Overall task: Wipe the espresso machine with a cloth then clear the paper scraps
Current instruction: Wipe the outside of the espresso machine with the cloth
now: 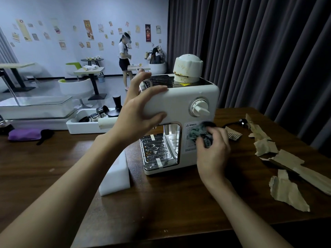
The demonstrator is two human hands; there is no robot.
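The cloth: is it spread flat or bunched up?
Bunched up: the right hand grips the cloth as a wad against the espresso machine.

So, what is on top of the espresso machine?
A stained white domed pot stands at the back of the espresso machine, beside a dark grille. The left hand grips the top's left edge, covering that corner.
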